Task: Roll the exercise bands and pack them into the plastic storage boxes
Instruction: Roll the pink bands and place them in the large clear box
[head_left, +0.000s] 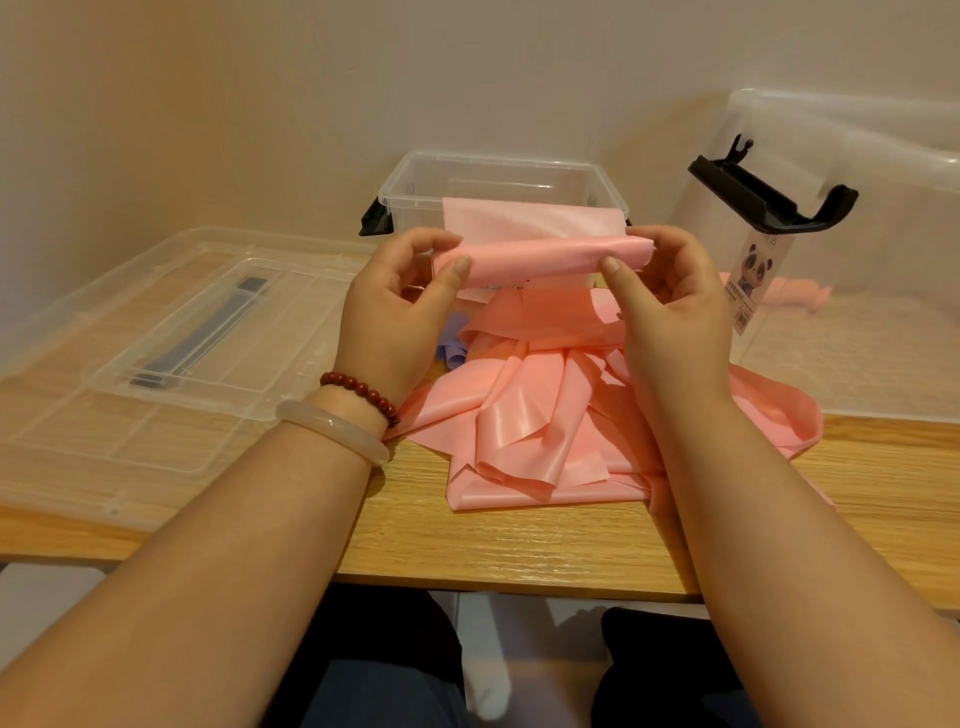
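Note:
A pink exercise band (540, 415) lies in loose folds on the wooden table, and its upper end is wound into a short roll (535, 260) held above the table. My left hand (400, 306) pinches the roll's left end between thumb and fingers. My right hand (670, 296) pinches its right end the same way. Behind the roll stands a small clear storage box (410, 192) with black latches, open at the top, with a flat stretch of pink band rising in front of it. A purple band (452, 343) peeks out under my left hand.
A clear lid (171, 338) with a grey handle lies flat at the left. At the right, a large clear box (852, 291) lies on its side with a black latch, a panda label and a pink roll inside. The wall is close behind. The table edge (519, 584) is near my lap.

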